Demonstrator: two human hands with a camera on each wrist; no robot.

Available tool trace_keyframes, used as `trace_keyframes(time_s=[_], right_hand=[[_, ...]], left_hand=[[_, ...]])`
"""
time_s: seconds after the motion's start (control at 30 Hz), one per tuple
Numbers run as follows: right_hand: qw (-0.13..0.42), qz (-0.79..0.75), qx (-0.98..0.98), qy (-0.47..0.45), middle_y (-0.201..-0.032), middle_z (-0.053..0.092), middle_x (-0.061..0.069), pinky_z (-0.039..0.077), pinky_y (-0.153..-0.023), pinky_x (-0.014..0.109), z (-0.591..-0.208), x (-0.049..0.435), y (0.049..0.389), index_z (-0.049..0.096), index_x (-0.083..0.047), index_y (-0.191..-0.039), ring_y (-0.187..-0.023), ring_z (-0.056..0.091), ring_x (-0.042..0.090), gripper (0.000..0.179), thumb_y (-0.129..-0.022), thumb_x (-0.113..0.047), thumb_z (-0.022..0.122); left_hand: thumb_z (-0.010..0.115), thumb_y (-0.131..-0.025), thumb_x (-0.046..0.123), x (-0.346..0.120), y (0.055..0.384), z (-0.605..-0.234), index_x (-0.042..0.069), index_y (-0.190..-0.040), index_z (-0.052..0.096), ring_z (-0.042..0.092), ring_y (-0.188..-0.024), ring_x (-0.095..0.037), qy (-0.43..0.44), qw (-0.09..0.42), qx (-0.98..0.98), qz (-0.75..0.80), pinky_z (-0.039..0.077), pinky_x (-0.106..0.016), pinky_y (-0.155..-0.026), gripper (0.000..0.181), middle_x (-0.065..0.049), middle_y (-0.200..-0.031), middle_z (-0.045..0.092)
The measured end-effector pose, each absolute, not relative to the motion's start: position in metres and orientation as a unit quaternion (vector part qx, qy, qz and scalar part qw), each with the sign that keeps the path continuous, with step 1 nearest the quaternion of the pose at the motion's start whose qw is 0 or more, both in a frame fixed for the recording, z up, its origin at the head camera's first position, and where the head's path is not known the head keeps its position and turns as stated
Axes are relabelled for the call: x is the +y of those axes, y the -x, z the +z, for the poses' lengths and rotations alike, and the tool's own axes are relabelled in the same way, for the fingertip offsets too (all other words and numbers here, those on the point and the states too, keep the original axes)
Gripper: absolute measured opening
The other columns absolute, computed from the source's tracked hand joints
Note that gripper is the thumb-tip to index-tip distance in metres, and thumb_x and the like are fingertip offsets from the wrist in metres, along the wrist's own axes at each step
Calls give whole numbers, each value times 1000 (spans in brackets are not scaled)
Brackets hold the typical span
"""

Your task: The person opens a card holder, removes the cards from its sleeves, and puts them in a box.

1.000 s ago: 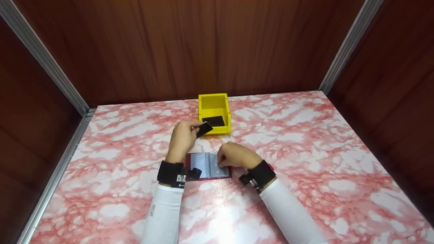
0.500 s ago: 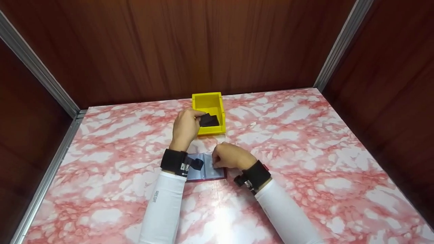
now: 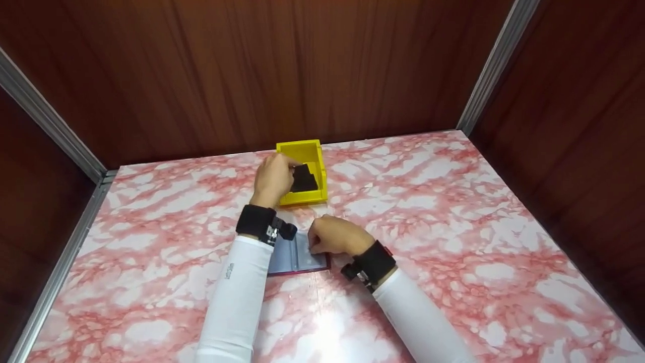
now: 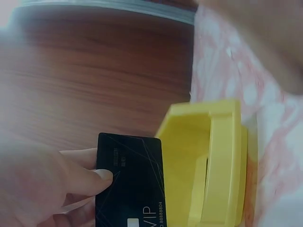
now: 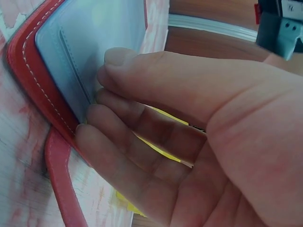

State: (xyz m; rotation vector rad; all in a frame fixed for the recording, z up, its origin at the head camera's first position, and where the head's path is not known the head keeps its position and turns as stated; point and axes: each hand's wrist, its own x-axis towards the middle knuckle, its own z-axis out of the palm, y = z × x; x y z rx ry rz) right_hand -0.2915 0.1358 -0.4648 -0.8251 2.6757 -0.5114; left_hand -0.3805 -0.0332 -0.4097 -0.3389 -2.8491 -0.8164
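Note:
My left hand point(image 3: 274, 176) pinches a black card point(image 4: 130, 179) printed "VIP" between thumb and fingers. The card is over the yellow bin point(image 3: 305, 198), overlapping the dark cards point(image 3: 311, 184) inside it in the head view. Nearer me, an open red card holder point(image 3: 284, 254) with clear plastic sleeves lies on the table. At its right-hand page my right hand point(image 3: 340, 234) has curled fingers, with thumb and fingertips pinching at the edge of the sleeve point(image 5: 64, 61). My left wrist covers part of the holder in the head view.
A red strap point(image 5: 59, 175) extends from the holder's edge. The table point(image 3: 453, 242) has a pink-and-white marbled top. Dark wood panels point(image 3: 242, 75) with metal corner rails point(image 3: 494, 70) rise at the back and both sides.
My left hand has carried the black card forward from the bin's front left corner to over its inside. The right hand stays at the holder's right page.

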Motion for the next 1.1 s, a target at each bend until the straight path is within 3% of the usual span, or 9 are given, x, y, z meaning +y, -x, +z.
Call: trace_keyframes(time_s=[0.47, 0.7, 0.97, 1.1], right_hand=[[139, -177, 921, 318, -87, 83, 6, 55, -75, 31, -464, 134, 292, 87, -9, -92, -73, 60, 11, 4, -91, -10, 83], [145, -184, 921, 311, -86, 82, 5, 53, -72, 30, -462, 134, 293, 86, -10, -91, -72, 59, 11, 5, -90, -9, 81], [132, -186, 918, 325, -81, 81, 6, 50, -70, 28, -464, 136, 294, 85, -8, -87, -70, 57, 11, 4, -89, -8, 81], [120, -186, 917, 331, -78, 79, 7, 47, -67, 27, -465, 136, 294, 84, -7, -85, -68, 54, 12, 3, -88, -8, 82]], left_hand=[[63, -105, 5, -17, 386, -420, 15, -128, 82, 74, -118, -34, 123, 50, -960, -245, 60, -50, -104, 31, -12, -129, 80], [66, -99, -1, -13, 387, -430, 17, -119, 85, 76, -112, -38, 137, 48, -968, -207, 60, -54, -97, 34, -15, -123, 81], [57, -107, 4, -7, 385, -443, 17, -118, 86, 76, -116, -37, 143, 41, -968, -204, 60, -54, -102, 33, -14, -126, 81], [57, -106, 4, -5, 384, -449, 15, -110, 87, 77, -110, -38, 148, 46, -969, -192, 61, -54, -97, 32, -16, -119, 82]])
